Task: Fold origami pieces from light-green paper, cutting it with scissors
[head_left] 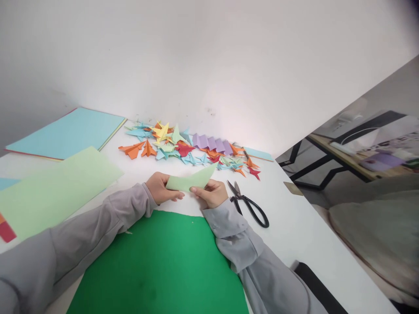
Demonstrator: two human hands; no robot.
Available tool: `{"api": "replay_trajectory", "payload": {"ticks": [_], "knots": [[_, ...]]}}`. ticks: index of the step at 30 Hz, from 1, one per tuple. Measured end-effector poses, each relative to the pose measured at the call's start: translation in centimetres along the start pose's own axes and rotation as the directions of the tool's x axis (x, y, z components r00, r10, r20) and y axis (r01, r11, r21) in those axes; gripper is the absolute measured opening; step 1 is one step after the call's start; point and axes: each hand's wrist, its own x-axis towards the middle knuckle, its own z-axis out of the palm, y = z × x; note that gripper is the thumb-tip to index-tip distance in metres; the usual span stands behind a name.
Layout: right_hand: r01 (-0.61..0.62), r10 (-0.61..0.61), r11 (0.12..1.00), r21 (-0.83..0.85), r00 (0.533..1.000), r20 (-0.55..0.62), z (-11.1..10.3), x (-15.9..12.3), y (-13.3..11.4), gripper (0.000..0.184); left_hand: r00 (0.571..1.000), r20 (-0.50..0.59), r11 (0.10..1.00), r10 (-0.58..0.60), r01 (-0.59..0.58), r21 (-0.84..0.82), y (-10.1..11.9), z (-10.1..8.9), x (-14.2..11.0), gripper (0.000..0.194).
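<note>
My left hand (160, 188) and right hand (212, 192) each pinch an end of the pale green paper (190, 179), up off the table (281, 209), past the far edge of the green mat (163, 261). It looks light and bendy and could crease or rip, so I'd hold its edges softly, thumbs on top.

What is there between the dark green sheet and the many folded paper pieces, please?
In the head view, the left hand and right hand hold a light green paper there, over the white table.
</note>
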Motion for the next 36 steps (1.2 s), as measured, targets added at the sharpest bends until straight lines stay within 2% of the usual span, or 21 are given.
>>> {"api": "replay_trajectory", "payload": {"ticks": [4,9,12,17,21,25,28,36], "knots": [[0.010,-0.009,0.999,-0.036,0.999,0.043,-0.01,-0.09,-0.05,0.019,0.997,0.042,0.997,-0.058,0.056,0.057,0.13,0.02,0.02,0.011],[0.050,-0.037,0.994,-0.100,0.992,0.121,-0.09,-0.15,-0.17,0.019,0.984,0.090,0.988,-0.151,0.153,-0.024,0.06,0.03,0.15,0.018],[0.066,-0.044,0.990,-0.128,0.985,0.168,0.06,-0.25,-0.11,0.023,0.987,0.110,0.990,-0.121,0.128,-0.066,-0.04,0.00,0.23,0.023],[0.018,0.015,0.972,-0.235,0.990,0.141,0.24,-0.35,-0.10,0.023,0.987,0.122,0.989,-0.109,0.119,-0.082,-0.24,-0.11,0.32,0.030],[-0.022,0.052,0.978,-0.209,0.988,0.143,0.35,-0.34,-0.11,0.024,0.989,0.141,0.995,-0.047,0.058,-0.082,-0.27,-0.13,0.30,0.028],[-0.042,0.076,0.979,-0.200,0.983,0.166,0.46,-0.21,-0.06,0.025,0.999,0.045,0.996,0.018,-0.014,-0.084,-0.06,-0.02,0.21,0.022],[-0.037,0.071,0.978,-0.203,0.984,0.166,0.57,-0.20,-0.12,0.025,1.000,0.006,0.994,0.007,-0.006,-0.107,0.09,0.12,0.16,0.017],[-0.047,0.075,0.985,-0.163,0.983,0.167,0.83,-0.15,-0.33,0.024,0.998,0.026,0.975,-0.062,0.066,-0.211,0.30,0.02,0.23,0.021]]}}
